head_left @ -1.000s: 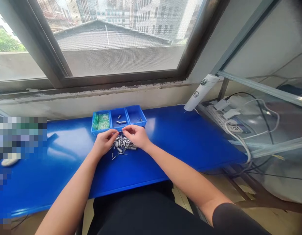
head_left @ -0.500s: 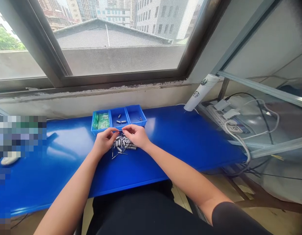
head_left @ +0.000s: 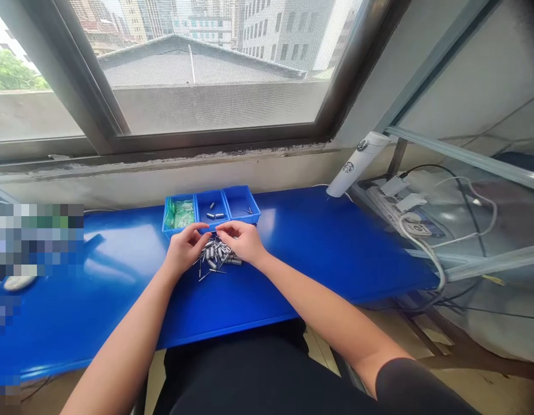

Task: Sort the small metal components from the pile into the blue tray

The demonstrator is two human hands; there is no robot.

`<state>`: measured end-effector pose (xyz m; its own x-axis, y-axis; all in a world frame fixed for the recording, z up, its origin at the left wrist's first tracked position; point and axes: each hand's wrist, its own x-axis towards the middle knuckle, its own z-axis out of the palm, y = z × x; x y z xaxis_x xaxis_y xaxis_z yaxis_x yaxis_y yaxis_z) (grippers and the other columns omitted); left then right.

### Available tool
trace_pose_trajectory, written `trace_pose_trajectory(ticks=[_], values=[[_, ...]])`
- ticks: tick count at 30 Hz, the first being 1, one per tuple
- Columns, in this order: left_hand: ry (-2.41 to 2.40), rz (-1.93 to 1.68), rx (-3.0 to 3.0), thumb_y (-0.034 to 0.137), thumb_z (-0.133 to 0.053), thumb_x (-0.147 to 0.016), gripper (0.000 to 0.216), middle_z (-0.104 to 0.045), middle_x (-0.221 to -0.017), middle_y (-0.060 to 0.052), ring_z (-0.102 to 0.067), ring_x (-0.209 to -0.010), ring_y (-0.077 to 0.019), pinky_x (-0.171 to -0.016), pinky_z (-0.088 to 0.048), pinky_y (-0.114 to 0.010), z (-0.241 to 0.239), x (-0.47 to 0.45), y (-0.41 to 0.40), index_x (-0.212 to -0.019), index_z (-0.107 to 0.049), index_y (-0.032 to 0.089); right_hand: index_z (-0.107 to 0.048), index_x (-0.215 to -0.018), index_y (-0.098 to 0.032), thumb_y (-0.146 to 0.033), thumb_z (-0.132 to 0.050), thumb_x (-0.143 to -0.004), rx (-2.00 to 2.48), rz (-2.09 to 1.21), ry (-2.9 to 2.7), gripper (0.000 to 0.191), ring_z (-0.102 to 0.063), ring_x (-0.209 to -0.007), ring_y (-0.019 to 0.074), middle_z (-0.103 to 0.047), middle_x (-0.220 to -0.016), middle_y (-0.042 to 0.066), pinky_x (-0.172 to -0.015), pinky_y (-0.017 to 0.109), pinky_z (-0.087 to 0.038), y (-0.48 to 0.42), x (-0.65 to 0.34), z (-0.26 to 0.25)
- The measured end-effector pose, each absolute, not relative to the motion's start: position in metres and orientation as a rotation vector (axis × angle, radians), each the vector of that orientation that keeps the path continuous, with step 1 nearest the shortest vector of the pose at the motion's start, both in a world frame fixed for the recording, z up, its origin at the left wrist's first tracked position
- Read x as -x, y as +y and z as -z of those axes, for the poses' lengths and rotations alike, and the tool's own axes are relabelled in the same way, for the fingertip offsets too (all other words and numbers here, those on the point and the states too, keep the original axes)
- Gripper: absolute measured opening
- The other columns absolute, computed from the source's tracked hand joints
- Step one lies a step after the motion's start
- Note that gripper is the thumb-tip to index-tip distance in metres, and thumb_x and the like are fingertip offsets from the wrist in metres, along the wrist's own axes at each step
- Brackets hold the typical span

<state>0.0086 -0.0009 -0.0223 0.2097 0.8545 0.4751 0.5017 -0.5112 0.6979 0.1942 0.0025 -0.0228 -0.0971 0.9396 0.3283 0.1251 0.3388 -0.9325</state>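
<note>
Over the metal pins [head_left: 217, 256], left hand [head_left: 184, 249] and right hand [head_left: 243, 239] met, fingertips pinched. Couldn't tell on what.

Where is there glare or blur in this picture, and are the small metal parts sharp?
Head view: daylight from the window leaves white glare on the blue table beside the tray; a pixelated patch hides the far left; the metal parts are too small for detail.

The table [head_left: 336, 248] is showing glossy blue, and the three-compartment tray [head_left: 240, 221] is matching it in the same blue. Green packets [head_left: 180, 214] are filling its left compartment. The pile of small metal pieces [head_left: 217, 255] is gleaming silver-grey. The tumbler [head_left: 357, 164] is showing white with a dark round logo, and the sleeve [head_left: 405, 386] is showing black.
</note>
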Motion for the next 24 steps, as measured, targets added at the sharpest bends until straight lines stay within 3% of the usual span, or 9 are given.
trace_pose_trajectory(ticks=[6,15,24], values=[[1.252,-1.215,-2.101,0.035,-0.06,-0.089,0.016,-0.042,-0.05,0.008,-0.035,-0.044,-0.0073,-0.047,-0.032,-0.02,0.021,-0.0099,-0.0016,-0.09,-0.064,0.019,-0.073,-0.087,-0.017,-0.031,-0.066,-0.078,1.025,-0.92,-1.53,0.018,-0.068,-0.071,0.017,-0.075,-0.083,0.006,-0.067,0.029,-0.056,0.002,-0.1944,0.0216],[1.334,-1.142,-2.146,0.036,-0.053,-0.091,0.025,-0.06,-0.06,0.002,-0.046,-0.05,-0.0093,-0.049,-0.038,-0.02,0.0194,-0.0077,-0.0001,-0.084,-0.066,0.016,-0.074,-0.088,-0.018,-0.03,-0.065,-0.079,1.026,-0.888,-1.594,0.017,-0.068,-0.073,0.0166,-0.075,-0.088,0.006,-0.069,0.03,-0.057,-0.0003,-0.1943,0.0183],[1.256,-1.174,-2.151,0.039,-0.058,-0.089,0.029,-0.065,-0.063,-0.001,-0.052,-0.053,-0.0104,-0.051,-0.04,-0.021,0.0239,-0.0053,0.0013,-0.082,-0.072,0.015,-0.074,-0.087,-0.018,-0.027,-0.065,-0.078,0.994,-0.821,-1.65,0.016,-0.065,-0.069,0.0161,-0.074,-0.088,0.007,-0.066,0.03,-0.055,-0.0011,-0.1958,0.0154]])
